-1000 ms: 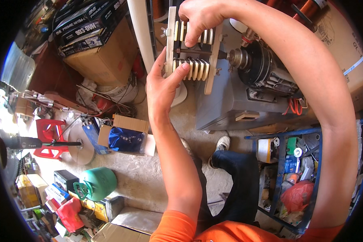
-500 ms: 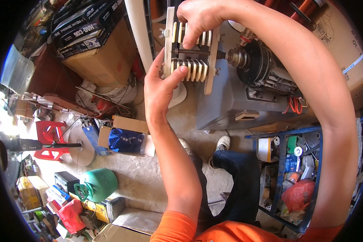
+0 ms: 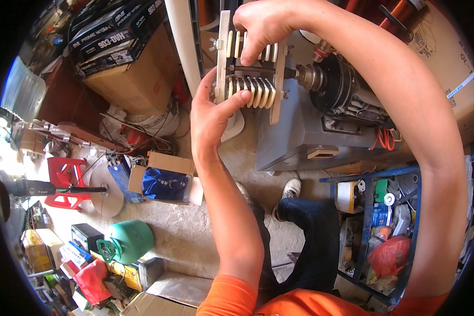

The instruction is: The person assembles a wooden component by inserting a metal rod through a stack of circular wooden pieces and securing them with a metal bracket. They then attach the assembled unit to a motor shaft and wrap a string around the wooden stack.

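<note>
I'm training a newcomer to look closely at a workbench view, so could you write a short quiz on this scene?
1. Multiple choice: which hand's thumb is at the lower row of pale plates in the frame?
a) right
b) left
c) neither

2. True or false: the blue-wrapped item lies inside the open carton.

3. Fill in the colour: the tank at the lower left of the picture is ____.

Key:
1. b, the left hand
2. True
3. Green
</note>
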The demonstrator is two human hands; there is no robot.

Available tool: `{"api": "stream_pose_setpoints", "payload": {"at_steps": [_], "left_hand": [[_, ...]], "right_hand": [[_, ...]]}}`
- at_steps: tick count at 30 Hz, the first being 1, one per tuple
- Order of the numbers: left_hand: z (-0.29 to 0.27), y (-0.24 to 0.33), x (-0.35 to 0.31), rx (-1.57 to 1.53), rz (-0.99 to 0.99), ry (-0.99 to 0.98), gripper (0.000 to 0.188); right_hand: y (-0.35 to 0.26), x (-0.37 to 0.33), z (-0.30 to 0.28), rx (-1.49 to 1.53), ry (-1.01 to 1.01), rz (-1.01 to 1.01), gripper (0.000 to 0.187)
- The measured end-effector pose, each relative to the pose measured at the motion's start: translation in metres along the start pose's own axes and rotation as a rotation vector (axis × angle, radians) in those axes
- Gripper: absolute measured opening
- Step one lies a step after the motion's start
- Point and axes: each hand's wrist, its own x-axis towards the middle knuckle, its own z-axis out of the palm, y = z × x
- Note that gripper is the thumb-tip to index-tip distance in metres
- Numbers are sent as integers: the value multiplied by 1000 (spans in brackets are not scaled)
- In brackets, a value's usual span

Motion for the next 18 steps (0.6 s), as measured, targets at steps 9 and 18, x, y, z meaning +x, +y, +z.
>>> {"api": "stream_pose_setpoints", "payload": {"at_steps": [9,18], "left_hand": [[0,-6,2,108,43,1,80],[2,-4,0,131,68,25,78]], "right_hand": [[3,0,1,15,1,19,41],[1,-4,1,49,-1,27,42]]}}
